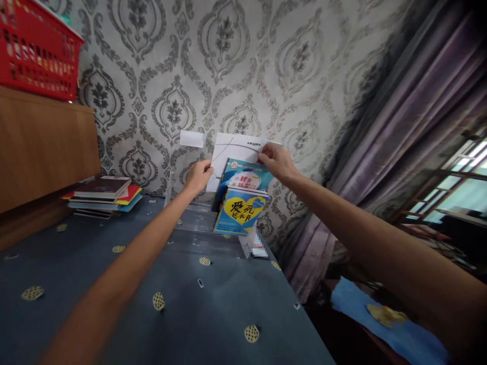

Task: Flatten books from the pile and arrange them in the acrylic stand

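Note:
A thin white booklet with grey curved lines and upside-down lettering stands behind the other books. My left hand is closed on its left edge. At its upper right edge, my right hand pinches it between thumb and fingers. In front of it a light-blue picture book leans upright. Foremost is a blue book with a yellow heart on its cover. These books stand at the right side of a clear plastic rack on the table, against the wall.
A pile of books lies at the back left, beside a wooden cabinet bearing a red basket. Dark patterned cloth covers the table. Purple curtains hang at the right. A blue cloth lies below the table's right edge.

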A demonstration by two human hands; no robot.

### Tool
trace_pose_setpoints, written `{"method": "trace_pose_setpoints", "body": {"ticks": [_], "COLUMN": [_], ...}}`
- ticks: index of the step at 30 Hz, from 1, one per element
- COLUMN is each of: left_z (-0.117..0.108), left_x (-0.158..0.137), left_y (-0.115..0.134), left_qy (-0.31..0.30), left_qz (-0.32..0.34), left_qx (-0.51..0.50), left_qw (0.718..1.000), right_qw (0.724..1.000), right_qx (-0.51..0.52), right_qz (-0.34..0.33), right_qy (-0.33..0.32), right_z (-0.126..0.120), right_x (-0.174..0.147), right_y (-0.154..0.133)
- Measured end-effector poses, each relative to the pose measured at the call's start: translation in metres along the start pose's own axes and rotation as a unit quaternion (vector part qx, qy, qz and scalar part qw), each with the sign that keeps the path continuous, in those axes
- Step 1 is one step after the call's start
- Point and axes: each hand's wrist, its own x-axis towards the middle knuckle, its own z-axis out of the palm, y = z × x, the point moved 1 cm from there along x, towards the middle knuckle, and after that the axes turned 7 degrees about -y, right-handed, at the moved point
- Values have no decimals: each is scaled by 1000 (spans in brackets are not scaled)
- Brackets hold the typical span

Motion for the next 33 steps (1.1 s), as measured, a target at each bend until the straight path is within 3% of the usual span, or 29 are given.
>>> {"method": "trace_pose_setpoints", "body": {"ticks": [4,10,23,33], "left_z": [6,18,25,30], "left_x": [-2,-2,8,-1], "left_y": [5,-4,-25,-33], "left_qy": [-42,-77,-144,-137], "left_qz": [-3,-24,-38,-37], "left_qx": [79,56,16,19], "left_qw": [996,995,989,990], "right_qw": [999,999,991,1000], "right_qx": [-46,-43,116,2], "right_qz": [15,8,-57,-24], "right_qy": [12,-5,19,1], "right_z": [-5,-12,-8,-13], "right_x": [-3,-14,-17,-25], "right_y": [5,6,16,25]}}
